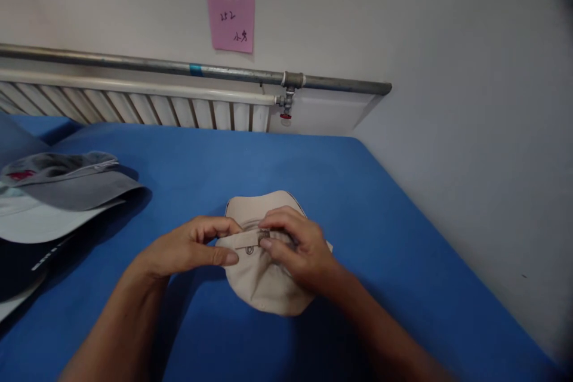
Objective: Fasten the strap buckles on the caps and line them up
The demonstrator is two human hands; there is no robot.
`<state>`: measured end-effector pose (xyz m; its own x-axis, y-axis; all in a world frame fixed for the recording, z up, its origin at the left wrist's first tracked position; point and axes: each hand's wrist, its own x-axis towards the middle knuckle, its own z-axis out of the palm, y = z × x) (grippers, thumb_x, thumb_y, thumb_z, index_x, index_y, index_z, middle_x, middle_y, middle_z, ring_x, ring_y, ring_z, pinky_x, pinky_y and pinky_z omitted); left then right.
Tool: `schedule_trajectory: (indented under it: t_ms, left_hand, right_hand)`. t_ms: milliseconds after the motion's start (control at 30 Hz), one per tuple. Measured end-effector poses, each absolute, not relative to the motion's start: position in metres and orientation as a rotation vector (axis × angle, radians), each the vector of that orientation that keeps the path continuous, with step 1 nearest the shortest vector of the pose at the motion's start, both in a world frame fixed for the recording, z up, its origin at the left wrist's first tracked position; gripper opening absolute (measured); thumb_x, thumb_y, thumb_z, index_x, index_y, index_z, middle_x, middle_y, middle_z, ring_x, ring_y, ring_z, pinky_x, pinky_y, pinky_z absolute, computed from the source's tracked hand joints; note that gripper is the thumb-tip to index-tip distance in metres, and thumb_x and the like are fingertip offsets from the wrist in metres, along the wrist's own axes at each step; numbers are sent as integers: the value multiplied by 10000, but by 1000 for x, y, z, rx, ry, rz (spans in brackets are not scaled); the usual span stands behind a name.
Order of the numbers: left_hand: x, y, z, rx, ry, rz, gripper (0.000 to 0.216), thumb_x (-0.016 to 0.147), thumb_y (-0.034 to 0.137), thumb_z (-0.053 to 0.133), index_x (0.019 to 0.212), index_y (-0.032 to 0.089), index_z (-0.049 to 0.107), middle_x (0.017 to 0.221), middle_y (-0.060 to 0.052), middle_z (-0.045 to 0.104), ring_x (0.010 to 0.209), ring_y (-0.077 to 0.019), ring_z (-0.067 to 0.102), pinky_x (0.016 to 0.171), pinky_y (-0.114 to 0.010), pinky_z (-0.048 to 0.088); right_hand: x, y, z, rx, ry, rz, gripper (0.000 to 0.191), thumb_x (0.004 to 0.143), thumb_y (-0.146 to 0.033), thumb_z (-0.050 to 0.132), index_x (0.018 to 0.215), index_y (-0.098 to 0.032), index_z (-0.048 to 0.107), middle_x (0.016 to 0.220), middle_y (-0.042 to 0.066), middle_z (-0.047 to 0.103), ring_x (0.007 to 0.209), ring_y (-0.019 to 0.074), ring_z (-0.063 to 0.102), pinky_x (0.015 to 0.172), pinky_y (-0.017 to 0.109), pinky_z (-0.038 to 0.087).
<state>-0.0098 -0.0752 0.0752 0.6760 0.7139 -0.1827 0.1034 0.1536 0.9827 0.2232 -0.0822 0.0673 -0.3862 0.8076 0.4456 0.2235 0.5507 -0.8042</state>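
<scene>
Cap [262, 292] of creased beige cloth lay on the smooth blue bench [201, 161], under the left fingers [218, 257] and right fingers [278, 249], its curved brim [246, 209] beyond them. Its flat strap [246, 241] ran crosswise between them; the left gripped the rim, while the right, equally near, pinched the strap's dark patch [264, 234].

Cap [273, 295]: matt cloth, creased crown. Stacked caps [80, 192]: matt cloth, smooth brims. Counter [201, 161]: smooth, matt covering. Pipe [143, 64]: bare metal, dull sheen, discoloured patches. Radiator [182, 111]: smooth, painted-looking finish. Note [231, 25]: matt paper. Wall [470, 101]: smooth, matt.
</scene>
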Motion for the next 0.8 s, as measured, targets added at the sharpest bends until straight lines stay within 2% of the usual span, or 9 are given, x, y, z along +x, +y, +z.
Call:
schedule_trajectory:
  t_ms: [67, 133, 267, 433, 667, 800]
  left_hand:
    - [-7, -76, 76, 1413, 743, 527, 162, 804, 263, 701, 947, 188, 686, 870, 4, 618, 799, -118, 533, 737, -224, 435]
    - [-5, -77, 76, 1465, 742, 540, 155, 812, 249, 691, 958, 196, 688, 911, 1, 625, 836, -124, 531, 771, -233, 430]
    - [-1, -77, 76, 1474, 722, 516, 124, 831, 236, 664, 947, 192, 672, 866, 14, 584, 779, -112, 493, 712, -217, 415]
    - [3, -75, 71, 1450, 656, 487, 167, 857, 203, 628, 1023, 204, 650, 921, 8, 580, 825, -114, 495, 749, -218, 412]
    - [3, -72, 62, 1417, 586, 398, 230, 829, 171, 606, 1058, 183, 615, 962, -10, 584, 850, -129, 518, 747, -225, 416]
    - [7, -71, 59, 1359, 641, 410, 285, 796, 170, 613, 1080, 195, 617, 930, -9, 594, 822, -137, 524, 709, -232, 417]
  right_hand:
    - [219, -87, 71, -770, -2007, 640, 199, 801, -215, 667, 1001, -223, 669, 1049, 75, 663, 982, 211, 614, 871, 382, 493]
    - [216, -90, 71, -738, -2058, 567, 212, 816, -228, 671, 1028, -216, 666, 1074, 89, 656, 1007, 214, 609, 895, 393, 494]
    - [212, -91, 67, -741, -2066, 648, 223, 807, -161, 650, 1023, -220, 655, 1081, 80, 649, 1034, 201, 609, 894, 366, 507]
    - [213, -91, 66, -761, -2118, 615, 268, 797, -116, 619, 1048, -200, 662, 1105, 91, 640, 1046, 201, 600, 932, 372, 496]
    - [214, -90, 65, -704, -2113, 645, 163, 811, -83, 589, 906, -200, 650, 1038, 76, 648, 974, 181, 622, 878, 344, 516]
    - [216, -86, 64, -689, -1992, 885, 114, 797, -86, 628, 819, -198, 613, 995, 51, 658, 963, 173, 628, 883, 338, 497]
